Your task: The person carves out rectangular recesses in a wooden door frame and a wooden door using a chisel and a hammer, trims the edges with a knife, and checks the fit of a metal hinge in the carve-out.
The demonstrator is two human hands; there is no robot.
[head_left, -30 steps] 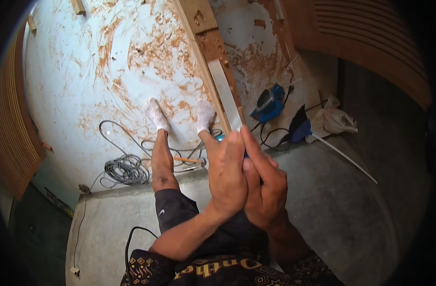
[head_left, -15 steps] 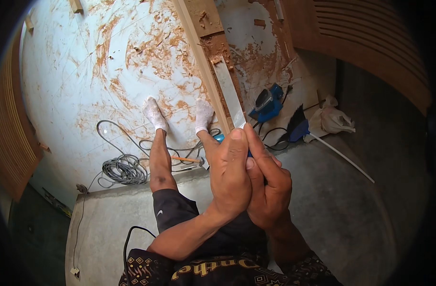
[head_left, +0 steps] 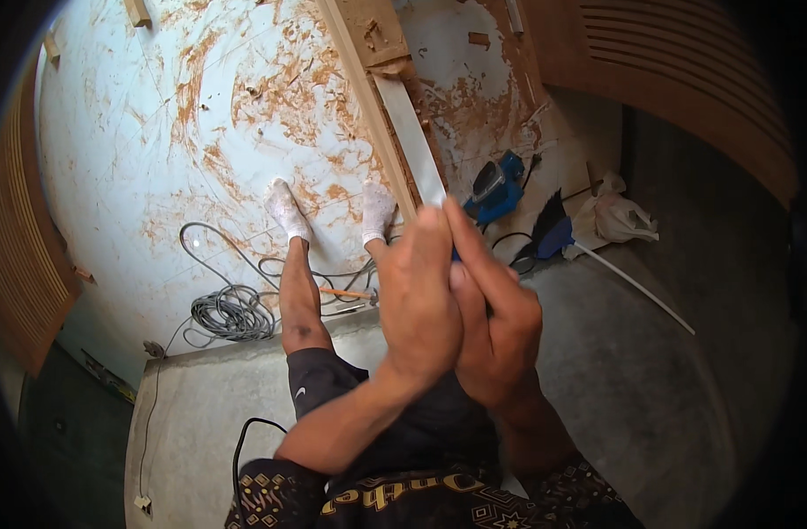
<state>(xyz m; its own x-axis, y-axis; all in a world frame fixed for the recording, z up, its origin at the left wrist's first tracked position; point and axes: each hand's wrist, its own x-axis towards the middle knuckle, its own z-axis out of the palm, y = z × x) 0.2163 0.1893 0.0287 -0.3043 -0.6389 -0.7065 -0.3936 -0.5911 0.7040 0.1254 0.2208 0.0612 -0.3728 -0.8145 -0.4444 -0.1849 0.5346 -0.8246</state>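
The left hand (head_left: 421, 295) and right hand (head_left: 500, 326) had fingers closed on the near end of a flat metal blade (head_left: 409, 134); it ran forward beyond them, along the wooden piece (head_left: 374, 19).

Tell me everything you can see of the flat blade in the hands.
The flat blade is a long, straight, pale grey strip that looks like smooth metal. It slants up and leftward over the timber; whether its far edge bites the wood I cannot tell. The left hand and right hand close around its near end, hiding it. Blue between them may be its handle.
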